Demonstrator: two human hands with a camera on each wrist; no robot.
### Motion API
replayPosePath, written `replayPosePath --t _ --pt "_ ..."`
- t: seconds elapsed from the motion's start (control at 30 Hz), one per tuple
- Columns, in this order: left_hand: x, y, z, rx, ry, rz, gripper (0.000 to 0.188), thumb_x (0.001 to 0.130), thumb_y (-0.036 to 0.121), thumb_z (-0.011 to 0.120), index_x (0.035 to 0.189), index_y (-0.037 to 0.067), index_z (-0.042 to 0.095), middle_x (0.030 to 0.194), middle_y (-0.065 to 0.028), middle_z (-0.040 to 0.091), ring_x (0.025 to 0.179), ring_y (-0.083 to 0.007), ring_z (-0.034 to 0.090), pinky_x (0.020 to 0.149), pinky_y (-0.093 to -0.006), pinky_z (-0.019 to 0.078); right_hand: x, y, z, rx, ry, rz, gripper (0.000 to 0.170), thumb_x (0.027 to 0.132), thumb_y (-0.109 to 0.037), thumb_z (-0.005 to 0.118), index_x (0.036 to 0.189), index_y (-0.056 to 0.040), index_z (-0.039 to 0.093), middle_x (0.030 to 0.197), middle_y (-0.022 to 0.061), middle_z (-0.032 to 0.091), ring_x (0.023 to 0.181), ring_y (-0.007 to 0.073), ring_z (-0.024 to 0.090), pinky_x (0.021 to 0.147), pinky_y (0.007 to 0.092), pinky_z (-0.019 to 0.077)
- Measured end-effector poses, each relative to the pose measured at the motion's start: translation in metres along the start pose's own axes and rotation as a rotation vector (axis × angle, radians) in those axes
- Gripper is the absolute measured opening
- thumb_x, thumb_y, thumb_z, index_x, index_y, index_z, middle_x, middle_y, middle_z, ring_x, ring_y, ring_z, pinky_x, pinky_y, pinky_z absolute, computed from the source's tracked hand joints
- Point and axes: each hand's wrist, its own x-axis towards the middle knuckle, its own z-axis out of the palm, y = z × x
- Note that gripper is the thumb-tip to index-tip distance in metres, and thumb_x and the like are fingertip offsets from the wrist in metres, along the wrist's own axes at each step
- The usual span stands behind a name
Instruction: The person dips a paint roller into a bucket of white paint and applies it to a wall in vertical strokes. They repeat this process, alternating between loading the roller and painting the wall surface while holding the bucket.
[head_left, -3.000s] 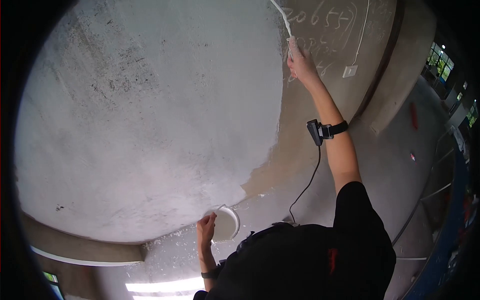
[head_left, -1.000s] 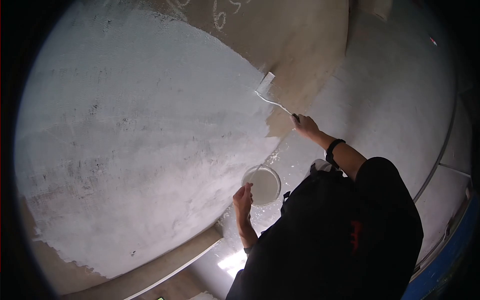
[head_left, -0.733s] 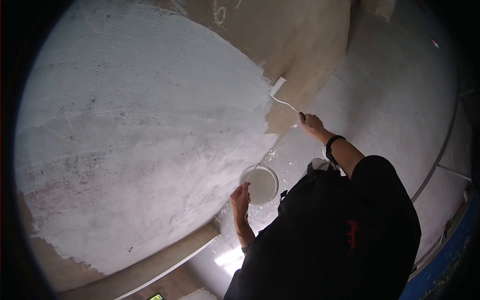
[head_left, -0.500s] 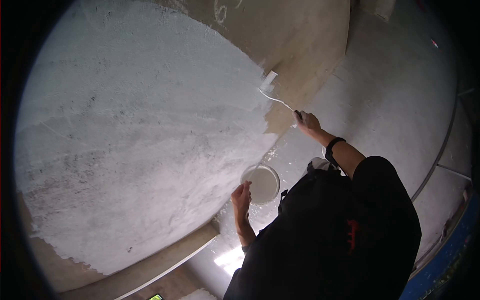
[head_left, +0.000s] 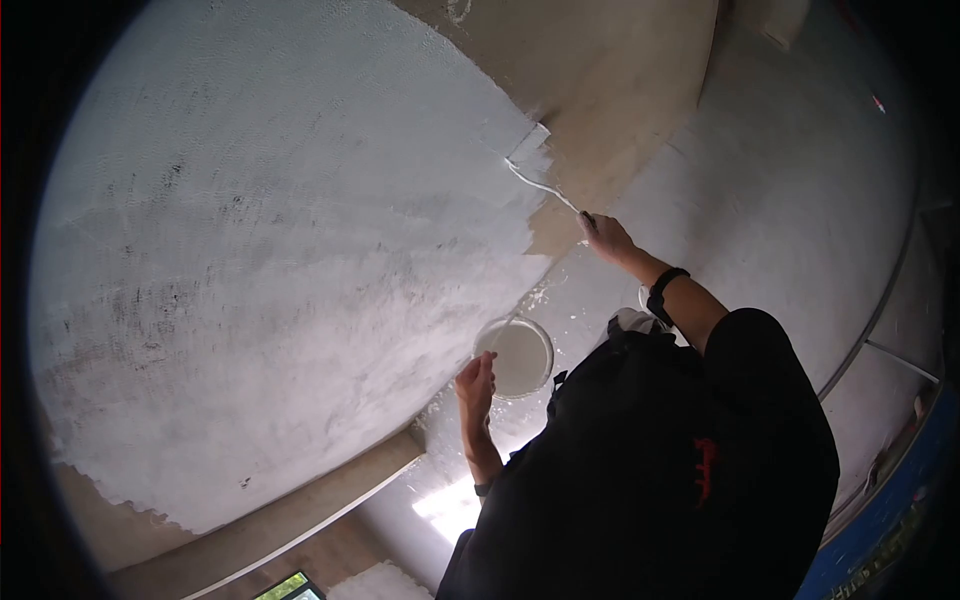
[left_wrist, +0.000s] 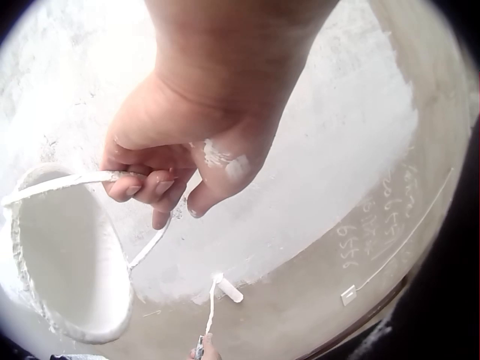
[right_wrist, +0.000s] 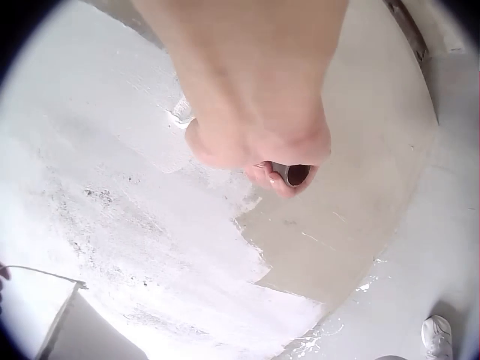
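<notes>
My left hand (head_left: pixel 476 388) holds the wire handle (left_wrist: pixel 67 181) of a white paint bucket (head_left: pixel 548 352), its fingers curled round the handle. Pale paint coats the bucket's rim (left_wrist: pixel 86 334), which tilts in the left wrist view. Dried white paint marks the base of the thumb. My right hand (head_left: pixel 610 240) grips a paint roller by its dark handle (right_wrist: pixel 298 175), whose end shows beneath the fingers in the right wrist view. The white roller head (head_left: pixel 531 143) lies against the wall, at the border between white coating (head_left: pixel 330 200) and bare brown-grey surface (head_left: pixel 600 90).
White splatters (head_left: pixel 540 296) dot the grey floor (head_left: pixel 790 220) along the wall's foot. A low ledge (head_left: pixel 290 510) runs at lower left. A wall socket (left_wrist: pixel 349 295) with a cord and chalk figures (left_wrist: pixel 360 232) sit on the bare part. A white shoe (right_wrist: pixel 436 334) stands on the floor.
From three seconds ago, my right hand has come down from the chalk figures to the lower wall. Lately the roller has gone right, then back left over the border. My left hand keeps the bucket.
</notes>
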Motion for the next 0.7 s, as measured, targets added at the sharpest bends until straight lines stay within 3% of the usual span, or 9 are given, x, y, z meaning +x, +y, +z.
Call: replayPosePath --t 0.07,0.2,0.3,0.37,0.4,0.47,0.5,0.57,0.7 --pt "-0.001 0.002 0.0 -0.015 0.004 -0.014 0.039 0.095 0.034 0.06 0.105 -0.003 0.067 0.061 0.0051 0.042 0.051 -0.0044 0.037 0.047 -0.0207 0.0313 -0.002 0.025 0.002 -0.16 -0.061 0.092 0.054 0.098 -0.046 0.037 0.093 0.0029 0.061 0.08 0.0271 0.063 0.079 0.0453 0.062 0.071 0.0511 0.049" --pt "-0.004 -0.005 -0.004 -0.035 0.035 -0.018 0.037 0.095 0.033 0.06 0.104 -0.001 0.069 0.06 0.0052 0.043 0.051 -0.0035 0.038 0.046 -0.0204 0.0311 -0.005 0.05 0.009 -0.297 -0.109 0.089 0.052 0.099 -0.042 0.036 0.106 0.0045 0.057 0.088 0.0275 0.064 0.078 0.0461 0.061 0.072 0.0508 0.0499" --pt "-0.006 -0.01 -0.007 -0.042 0.055 -0.037 0.035 0.094 0.032 0.061 0.103 0.0 0.07 0.06 0.0053 0.046 0.051 -0.0027 0.04 0.045 -0.0199 0.0311 -0.006 0.06 0.01 -0.466 -0.184 -0.059 0.049 0.1 -0.04 0.035 0.113 0.0039 0.053 0.091 0.0264 0.064 0.076 0.046 0.061 0.072 0.0504 0.0508" --pt "-0.008 -0.007 -0.004 -0.039 0.061 -0.048 0.035 0.094 0.032 0.061 0.102 0.0 0.07 0.06 0.0049 0.046 0.051 -0.0029 0.04 0.046 -0.0197 0.0314 -0.008 0.05 0.008 -0.396 -0.039 -0.139 0.047 0.1 -0.04 0.037 0.101 0.0023 0.058 0.079 0.0218 0.063 0.071 0.0408 0.062 0.066 0.0484 0.049" --pt "-0.006 -0.01 -0.004 -0.023 0.064 -0.054 0.036 0.094 0.034 0.061 0.102 0.0 0.071 0.061 0.004 0.048 0.052 -0.0036 0.041 0.047 -0.0205 0.0326 -0.006 0.041 0.006 -0.412 -0.054 -0.143 0.047 0.1 -0.04 0.037 0.101 0.0023 0.058 0.079 0.0218 0.063 0.071 0.0408 0.062 0.066 0.0484 0.049" --pt "-0.004 -0.013 -0.004 -0.008 0.062 -0.057 0.037 0.093 0.035 0.061 0.102 0.001 0.071 0.061 0.0031 0.049 0.053 -0.0043 0.042 0.048 -0.0217 0.0339 -0.003 -0.005 -0.004 0.02 0.022 0.016 0.063 0.098 -0.052 0.034 0.077 0.0035 0.054 0.062 0.0199 0.054 0.061 0.0341 0.055 0.06 0.0452 0.0434" --pt "-0.005 -0.011 -0.003 0.01 0.052 -0.052 0.038 0.093 0.036 0.061 0.102 0.001 0.071 0.062 0.0021 0.051 0.054 -0.0052 0.044 0.049 -0.0227 0.0354 0.002 -0.02 -0.007 0.002 0.003 0.014 0.063 0.098 -0.052 0.034 0.077 0.0035 0.054 0.062 0.0199 0.054 0.061 0.0341 0.055 0.06 0.0452 0.0434" --pt "-0.005 -0.01 -0.002 0.051 0.063 -0.041 0.04 0.092 0.037 0.06 0.102 0.0 0.07 0.064 0.0002 0.053 0.058 -0.0076 0.047 0.054 -0.0247 0.0387 0.021 -0.047 -0.013 0.141 0.074 -0.144 0.05 0.099 -0.043 0.041 0.074 -0.0011 0.055 0.056 0.009 0.049 0.053 0.0227 0.05 0.053 0.0365 0.0396" --pt "-0.011 -0.004 -0.003 0.059 0.079 -0.016 0.041 0.093 0.036 0.059 0.101 -0.002 0.07 0.065 -0.0016 0.055 0.063 -0.0087 0.049 0.059 -0.026 0.0409 0.037 -0.092 -0.027 0.33 -0.054 -0.205 0.052 0.1 -0.045 0.038 0.071 -0.0025 0.047 0.056 0.0029 0.043 0.052 0.0139 0.041 0.05 0.0322 0.0356"
